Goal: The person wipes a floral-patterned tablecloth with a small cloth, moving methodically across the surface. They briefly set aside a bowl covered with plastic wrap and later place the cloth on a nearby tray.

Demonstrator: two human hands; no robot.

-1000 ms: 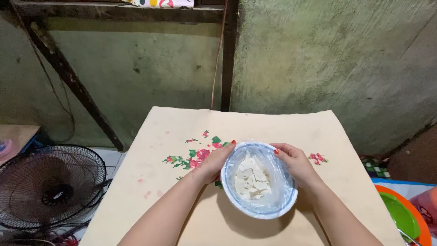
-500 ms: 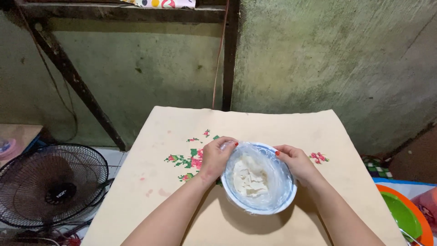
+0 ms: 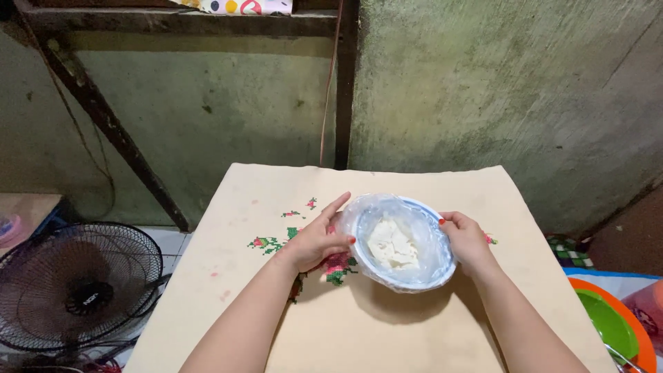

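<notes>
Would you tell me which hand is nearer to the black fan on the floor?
Left. The left hand holds the bowl's fan-side edge; the right hand grips its far side from the fan.

Single head-worn view, looking down and forward from above the person's own forearms, close over a cloth-covered table point(image 3: 414, 324), facing a green wall point(image 3: 497, 90) just beyond the table's far edge, floor fan point(image 3: 76, 287) at lower left, no second view.

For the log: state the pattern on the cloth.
Cream tablecloth with red-and-green cross-stitch flowers, head view.
</notes>
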